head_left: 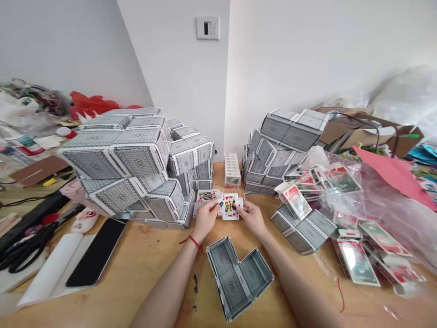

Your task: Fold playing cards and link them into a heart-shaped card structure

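Between my two hands are a few playing cards (230, 210), face up, with a king of hearts in front. My left hand (207, 216) pinches their left side, and my right hand (251, 215) pinches the right side. Just behind my left hand, a stack of playing cards (206, 196) lies on the table with a court card on top. Nearer to me, between my forearms, sits an open structure folded from playing cards (235, 282), with grey patterned backs lining its inside. How many cards my fingers hold cannot be made out.
Folded-card blocks are piled high at left (129, 155) and right (273, 155). A long pack of card boxes (232, 169) stands at the back wall. Red-and-white card boxes (357, 259) lie at right beside plastic wrap. A phone (97, 253) and scissors (29, 248) are at left.
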{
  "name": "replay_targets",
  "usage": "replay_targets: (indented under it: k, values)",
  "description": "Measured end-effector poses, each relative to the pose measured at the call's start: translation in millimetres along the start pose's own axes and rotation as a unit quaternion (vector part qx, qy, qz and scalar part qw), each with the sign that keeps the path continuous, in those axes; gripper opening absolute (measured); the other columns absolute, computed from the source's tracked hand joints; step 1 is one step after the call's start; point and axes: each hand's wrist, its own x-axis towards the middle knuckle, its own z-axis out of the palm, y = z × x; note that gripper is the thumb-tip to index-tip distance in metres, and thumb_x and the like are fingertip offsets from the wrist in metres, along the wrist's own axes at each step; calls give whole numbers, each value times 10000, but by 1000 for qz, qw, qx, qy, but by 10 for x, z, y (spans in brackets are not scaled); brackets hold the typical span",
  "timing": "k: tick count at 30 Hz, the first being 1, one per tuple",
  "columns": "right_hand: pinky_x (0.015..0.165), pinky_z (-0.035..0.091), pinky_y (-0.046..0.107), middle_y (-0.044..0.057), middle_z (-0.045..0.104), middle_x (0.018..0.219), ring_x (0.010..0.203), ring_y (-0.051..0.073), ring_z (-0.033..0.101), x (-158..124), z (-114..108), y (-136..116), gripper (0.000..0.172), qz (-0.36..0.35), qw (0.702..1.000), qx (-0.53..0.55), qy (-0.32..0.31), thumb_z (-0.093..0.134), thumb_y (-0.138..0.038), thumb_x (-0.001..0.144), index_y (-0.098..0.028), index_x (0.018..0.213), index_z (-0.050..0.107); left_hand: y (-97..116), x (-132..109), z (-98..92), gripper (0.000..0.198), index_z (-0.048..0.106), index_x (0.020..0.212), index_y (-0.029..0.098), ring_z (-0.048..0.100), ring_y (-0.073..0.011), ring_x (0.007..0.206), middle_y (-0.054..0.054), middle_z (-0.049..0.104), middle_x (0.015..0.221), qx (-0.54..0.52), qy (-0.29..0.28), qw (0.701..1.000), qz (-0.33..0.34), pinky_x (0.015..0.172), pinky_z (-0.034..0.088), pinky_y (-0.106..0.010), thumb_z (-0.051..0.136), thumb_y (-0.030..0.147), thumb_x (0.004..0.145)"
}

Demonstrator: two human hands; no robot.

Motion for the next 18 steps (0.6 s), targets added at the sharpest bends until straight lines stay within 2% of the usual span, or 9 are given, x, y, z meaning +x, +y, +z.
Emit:
replay_targets:
  k: [4, 7, 9, 12, 18]
  values:
    - [537, 476, 283, 53, 675, 694, 613, 195, 617, -5, -16, -10, 357, 7, 1000, 7, -15, 651, -453, 624, -151, 809, 608, 10, 8, -1, 294, 634, 988, 163, 596, -194, 884, -56, 652, 1003, 0, 9, 1000, -10, 797, 474, -328, 528, 273, 737]
    - [561, 479, 295, 52, 677, 699, 607, 191, 614, -8, -26, -14, 342, 7, 1000, 18, -22, 656, -443, 627, -150, 799, 612, 37, 8, -13, 307, 634, 994, 164, 609, -195, 834, -60, 656, 989, -53, 2, 997, -51, 743, 498, -338, 540, 266, 720]
    - [563, 474, 284, 43, 675, 698, 599, 178, 608, -9, -30, -14, 316, 1, 1000, 22, -19, 662, -427, 630, -152, 777, 612, 58, 4, -34, 335, 616, 1029, 165, 618, -192, 801, -67, 653, 994, -122, -23, 989, -84, 703, 511, -344, 533, 270, 722]
    - [545, 465, 269, 33, 670, 684, 576, 163, 597, -6, -29, -8, 298, -6, 1000, 23, -10, 665, -414, 633, -151, 760, 611, 89, 2, -75, 358, 604, 1053, 171, 620, -187, 808, -69, 643, 1021, -192, -68, 973, -110, 731, 508, -355, 547, 275, 715]
    - [578, 480, 299, 46, 677, 680, 599, 184, 611, -9, -9, -1, 322, -13, 999, 34, -10, 659, -438, 630, -150, 769, 617, 147, 28, -109, 361, 608, 1050, 184, 611, -184, 834, -62, 638, 1039, -178, -123, 970, -109, 788, 486, -366, 584, 291, 706]
